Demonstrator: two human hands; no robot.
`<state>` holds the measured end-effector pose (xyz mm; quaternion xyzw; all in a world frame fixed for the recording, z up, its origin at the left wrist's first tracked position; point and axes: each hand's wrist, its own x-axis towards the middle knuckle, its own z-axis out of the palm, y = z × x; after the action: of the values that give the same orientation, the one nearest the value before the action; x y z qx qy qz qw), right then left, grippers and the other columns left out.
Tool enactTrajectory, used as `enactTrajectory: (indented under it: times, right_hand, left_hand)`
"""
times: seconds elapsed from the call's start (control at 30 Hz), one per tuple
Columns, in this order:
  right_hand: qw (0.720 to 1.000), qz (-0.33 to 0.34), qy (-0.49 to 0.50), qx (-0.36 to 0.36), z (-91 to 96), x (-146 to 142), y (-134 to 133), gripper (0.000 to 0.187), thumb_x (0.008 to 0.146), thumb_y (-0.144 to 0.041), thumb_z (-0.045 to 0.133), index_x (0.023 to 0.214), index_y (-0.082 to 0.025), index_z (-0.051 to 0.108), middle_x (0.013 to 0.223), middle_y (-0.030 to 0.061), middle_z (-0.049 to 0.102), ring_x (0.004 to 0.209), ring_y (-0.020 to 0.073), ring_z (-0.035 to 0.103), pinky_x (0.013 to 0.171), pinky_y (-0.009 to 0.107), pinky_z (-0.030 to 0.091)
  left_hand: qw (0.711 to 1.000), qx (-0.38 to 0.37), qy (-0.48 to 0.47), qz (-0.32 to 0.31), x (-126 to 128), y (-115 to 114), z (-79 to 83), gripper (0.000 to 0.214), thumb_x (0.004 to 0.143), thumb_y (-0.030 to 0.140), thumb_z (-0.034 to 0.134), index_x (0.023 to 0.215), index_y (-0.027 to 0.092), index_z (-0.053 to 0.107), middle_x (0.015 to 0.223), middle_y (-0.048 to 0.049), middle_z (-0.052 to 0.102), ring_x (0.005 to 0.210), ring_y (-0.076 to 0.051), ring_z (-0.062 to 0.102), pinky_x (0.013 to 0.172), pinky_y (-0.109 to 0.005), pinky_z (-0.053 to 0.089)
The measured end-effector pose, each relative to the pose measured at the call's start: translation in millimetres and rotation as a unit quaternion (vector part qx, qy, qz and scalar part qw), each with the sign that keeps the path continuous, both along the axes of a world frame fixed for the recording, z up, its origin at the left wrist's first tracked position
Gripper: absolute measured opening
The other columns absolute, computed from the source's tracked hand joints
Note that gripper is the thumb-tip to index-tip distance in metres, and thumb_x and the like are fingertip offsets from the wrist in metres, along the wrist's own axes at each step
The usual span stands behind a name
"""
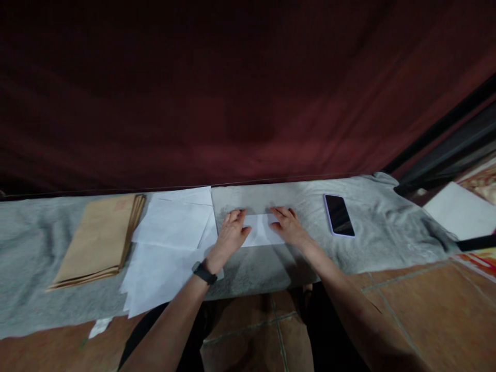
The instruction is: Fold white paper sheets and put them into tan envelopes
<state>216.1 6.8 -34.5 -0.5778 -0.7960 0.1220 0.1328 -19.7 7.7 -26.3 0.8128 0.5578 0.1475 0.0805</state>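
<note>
A folded white sheet of paper (260, 229) lies on a grey cloth (372, 227) that covers a low surface. My left hand (231, 233), with a black band at its wrist, presses flat on the sheet's left end, fingers stretched out. On the right end rests my right hand (287, 225), fingers also lying flat. Neither hand grips anything.
A pile of loose white sheets (170, 243) lies left of my hands, and a stack of brown envelopes (96, 240) further left. A dark phone (339, 215) lies face up to the right. A dark red curtain (248, 93) hangs behind. Tiled floor (426, 305) is below.
</note>
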Motion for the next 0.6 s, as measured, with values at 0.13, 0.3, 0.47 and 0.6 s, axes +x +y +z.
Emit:
enactTrajectory:
  times: [0.13,0.3,0.47,0.6]
  right_hand:
    - [1.0,-0.014,0.027,0.004,4.8,-1.7,7.1,0.041,0.089,-0.018,0.057,0.129,-0.021,0.065,0.123,0.0096,0.066,0.117,0.0236,0.057,0.107,0.04,0.04]
    - [0.985,-0.026,0.16,0.068,22.8,-2.8,8.8,0.029,0.095,-0.016,0.046,0.105,-0.022,0.073,0.102,0.0057,0.07,0.097,0.0197,0.065,0.089,0.031,0.05]
    - [0.956,-0.046,0.217,0.192,42.5,2.8,-2.6,0.026,0.1,-0.027,0.044,0.101,-0.024,0.069,0.11,0.006,0.071,0.112,0.0233,0.062,0.106,0.042,0.042]
    - [0.971,0.006,0.15,0.187,39.9,10.3,-11.7,0.027,0.097,-0.02,0.042,0.103,-0.025,0.068,0.108,0.0037,0.073,0.112,0.0214,0.062,0.115,0.046,0.033]
  left_hand:
    - [1.0,-0.005,-0.021,-0.005,-1.3,3.1,1.3,0.052,0.084,0.027,0.066,0.133,0.016,0.057,0.124,-0.013,0.059,0.118,-0.028,0.054,0.104,-0.044,0.047]
    - [0.996,0.032,-0.085,0.014,0.8,2.4,16.0,0.025,0.083,0.016,0.061,0.107,0.02,0.066,0.111,-0.0082,0.063,0.107,-0.025,0.058,0.098,-0.042,0.049]
    - [0.981,0.135,-0.135,0.015,-3.3,-9.0,38.4,0.023,0.085,0.007,0.05,0.097,0.023,0.061,0.111,-0.0057,0.066,0.109,-0.023,0.057,0.097,-0.039,0.047]
    - [0.99,0.124,-0.059,-0.042,-5.8,-18.1,38.0,0.03,0.081,0.002,0.048,0.098,0.023,0.061,0.119,-0.0062,0.064,0.113,-0.025,0.055,0.099,-0.041,0.044]
